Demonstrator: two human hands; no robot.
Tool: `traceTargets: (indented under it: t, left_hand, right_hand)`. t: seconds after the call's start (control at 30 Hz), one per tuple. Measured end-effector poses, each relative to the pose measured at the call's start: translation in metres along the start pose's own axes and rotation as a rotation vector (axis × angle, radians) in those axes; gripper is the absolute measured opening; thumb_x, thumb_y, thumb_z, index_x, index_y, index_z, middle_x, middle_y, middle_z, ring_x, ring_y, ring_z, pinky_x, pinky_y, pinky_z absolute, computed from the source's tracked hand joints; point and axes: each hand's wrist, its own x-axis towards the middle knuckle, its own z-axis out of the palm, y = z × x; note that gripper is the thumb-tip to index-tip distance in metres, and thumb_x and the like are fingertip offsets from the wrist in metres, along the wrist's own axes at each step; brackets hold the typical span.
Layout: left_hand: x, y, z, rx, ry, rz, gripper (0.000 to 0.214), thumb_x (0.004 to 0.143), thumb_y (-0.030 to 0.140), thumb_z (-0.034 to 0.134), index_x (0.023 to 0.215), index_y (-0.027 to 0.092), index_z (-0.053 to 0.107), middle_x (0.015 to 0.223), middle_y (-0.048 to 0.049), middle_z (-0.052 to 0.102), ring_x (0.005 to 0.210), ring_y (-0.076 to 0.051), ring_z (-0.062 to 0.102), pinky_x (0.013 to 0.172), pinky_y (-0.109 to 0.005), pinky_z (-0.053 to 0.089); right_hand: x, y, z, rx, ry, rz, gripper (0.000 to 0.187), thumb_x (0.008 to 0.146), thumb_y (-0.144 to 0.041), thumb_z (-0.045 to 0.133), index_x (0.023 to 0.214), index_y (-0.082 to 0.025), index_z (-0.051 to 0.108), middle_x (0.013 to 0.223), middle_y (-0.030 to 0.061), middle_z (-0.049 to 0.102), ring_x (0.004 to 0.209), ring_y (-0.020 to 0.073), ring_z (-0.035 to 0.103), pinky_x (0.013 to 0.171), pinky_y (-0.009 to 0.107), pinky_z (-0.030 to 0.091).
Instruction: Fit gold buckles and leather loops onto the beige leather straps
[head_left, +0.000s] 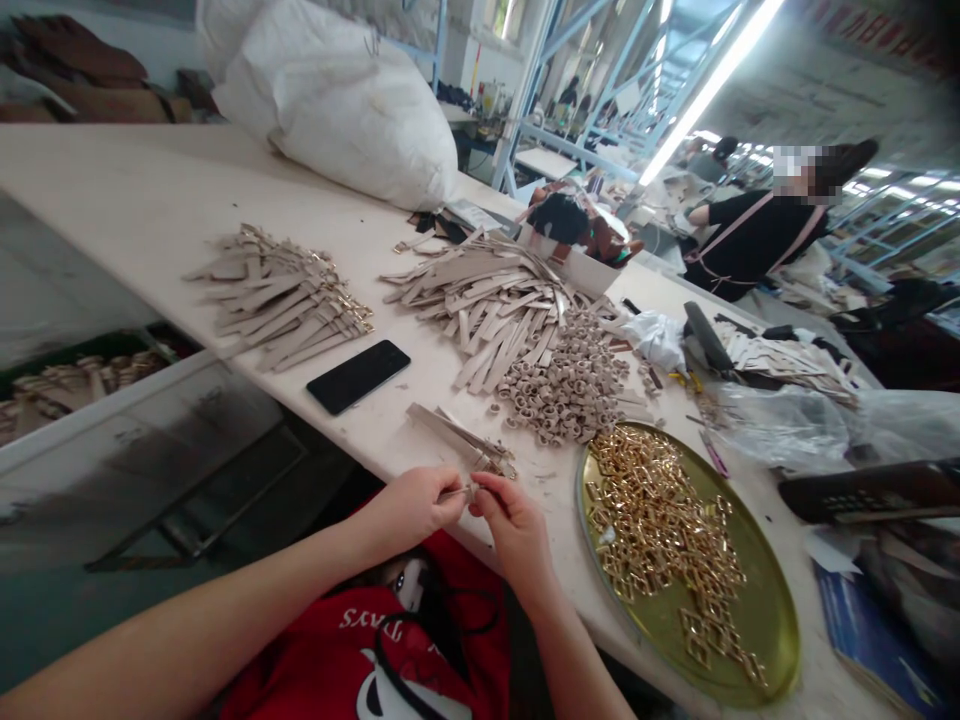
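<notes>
My left hand [429, 505] and my right hand [514, 515] meet at the table's front edge, both closed with fingertips pinched. Between them shows a small beige strap piece [472, 489], mostly covered by the fingers; whether a loop or buckle is on it I cannot tell. Just beyond my hands lies a small bunch of beige straps [457, 437] with gold ends. A heap of small beige strap loops [566, 385] sits farther off, against a big pile of beige straps [487, 290]. To the right, gold buckles [667, 520] fill much of a round gold-coloured tray [772, 620].
A black phone [358, 376] lies left of my hands. Behind it is a pile of buckled straps [289, 295]. A large white sack [345, 100] stands at the back. Clear plastic bags [787, 425] lie at right. Another person [757, 235] works beyond the table.
</notes>
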Motion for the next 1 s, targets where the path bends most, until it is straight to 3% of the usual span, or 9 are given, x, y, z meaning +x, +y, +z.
traceTargets:
  t: [0.13, 0.27, 0.33, 0.43, 0.53, 0.63, 0.73, 0.83, 1.0]
  left_hand:
    - [0.000, 0.008, -0.003, -0.070, -0.095, -0.024, 0.019, 0.076, 0.030, 0.044, 0.071, 0.017, 0.056, 0.057, 0.0034, 0.051, 0.053, -0.012, 0.046, 0.050, -0.020, 0.031]
    - [0.000, 0.006, 0.000, -0.250, -0.292, -0.144, 0.042, 0.081, 0.038, 0.039, 0.117, 0.017, 0.043, 0.055, 0.0051, 0.051, 0.043, -0.011, 0.046, 0.044, -0.019, 0.033]
    - [0.003, 0.003, 0.003, -0.257, -0.228, -0.128, 0.052, 0.081, 0.042, 0.039, 0.127, 0.016, 0.034, 0.051, 0.0066, 0.046, 0.041, -0.011, 0.041, 0.042, -0.019, 0.031]
    - [0.012, 0.001, 0.007, -0.271, -0.088, -0.063, 0.052, 0.078, 0.043, 0.045, 0.122, 0.016, 0.044, 0.048, 0.0059, 0.043, 0.045, -0.012, 0.041, 0.044, -0.020, 0.031]
    - [0.020, 0.001, 0.006, -0.261, -0.059, -0.061, 0.036, 0.076, 0.045, 0.047, 0.098, 0.018, 0.058, 0.048, 0.0049, 0.043, 0.046, -0.012, 0.039, 0.043, -0.019, 0.028]
    - [0.023, 0.001, 0.005, -0.232, -0.037, -0.079, 0.030, 0.078, 0.046, 0.044, 0.080, 0.019, 0.057, 0.050, 0.0053, 0.039, 0.046, -0.010, 0.034, 0.041, -0.018, 0.025]
    - [0.021, 0.003, 0.007, -0.241, -0.058, -0.083, 0.029, 0.080, 0.045, 0.041, 0.078, 0.019, 0.054, 0.048, 0.0062, 0.033, 0.044, -0.010, 0.031, 0.041, -0.019, 0.024]
    - [0.016, 0.005, 0.009, -0.243, -0.092, -0.077, 0.028, 0.079, 0.045, 0.041, 0.077, 0.020, 0.053, 0.048, 0.0064, 0.032, 0.045, -0.011, 0.032, 0.042, -0.019, 0.026]
    - [0.002, 0.007, 0.009, -0.224, -0.058, -0.042, 0.027, 0.079, 0.044, 0.040, 0.074, 0.019, 0.051, 0.049, 0.0059, 0.034, 0.046, -0.011, 0.034, 0.043, -0.020, 0.026]
  right_hand:
    - [0.001, -0.002, -0.005, 0.074, 0.032, -0.008, 0.023, 0.075, -0.027, 0.057, 0.097, -0.020, 0.058, 0.065, -0.0027, 0.059, 0.061, 0.0118, 0.055, 0.061, 0.026, 0.046]
    - [0.004, -0.002, -0.006, 0.284, 0.170, 0.054, 0.037, 0.071, -0.026, 0.061, 0.105, -0.020, 0.047, 0.060, -0.0066, 0.053, 0.056, 0.0097, 0.052, 0.058, 0.023, 0.043]
    - [0.003, 0.000, 0.001, 0.359, 0.157, 0.093, 0.049, 0.070, -0.024, 0.061, 0.114, -0.021, 0.040, 0.063, -0.0062, 0.056, 0.057, 0.0102, 0.053, 0.060, 0.024, 0.044]
    - [0.001, 0.002, 0.003, 0.349, 0.093, 0.084, 0.066, 0.072, -0.025, 0.059, 0.127, -0.023, 0.024, 0.078, -0.0020, 0.062, 0.068, 0.0128, 0.057, 0.068, 0.028, 0.046]
    - [0.003, -0.001, -0.029, -0.001, 0.175, -0.032, 0.050, 0.077, -0.029, 0.055, 0.123, -0.021, 0.035, 0.084, 0.0021, 0.062, 0.073, 0.0150, 0.057, 0.069, 0.029, 0.045]
    - [0.013, -0.003, -0.088, -0.691, 0.388, -0.110, 0.018, 0.081, -0.032, 0.049, 0.090, -0.018, 0.058, 0.082, 0.0056, 0.058, 0.072, 0.0174, 0.054, 0.068, 0.030, 0.041]
    - [0.027, 0.002, -0.138, -1.147, 0.351, 0.000, 0.011, 0.079, -0.023, 0.051, 0.082, -0.016, 0.059, 0.084, 0.0092, 0.058, 0.078, 0.0208, 0.054, 0.070, 0.032, 0.038]
    - [0.039, 0.011, -0.159, -1.202, 0.255, 0.091, 0.004, 0.074, -0.019, 0.055, 0.077, -0.016, 0.058, 0.080, 0.0079, 0.059, 0.077, 0.0199, 0.055, 0.068, 0.029, 0.036]
    - [0.046, 0.011, -0.161, -1.091, 0.239, 0.051, 0.007, 0.067, -0.017, 0.059, 0.063, -0.018, 0.052, 0.068, 0.0014, 0.055, 0.068, 0.0162, 0.052, 0.061, 0.025, 0.036]
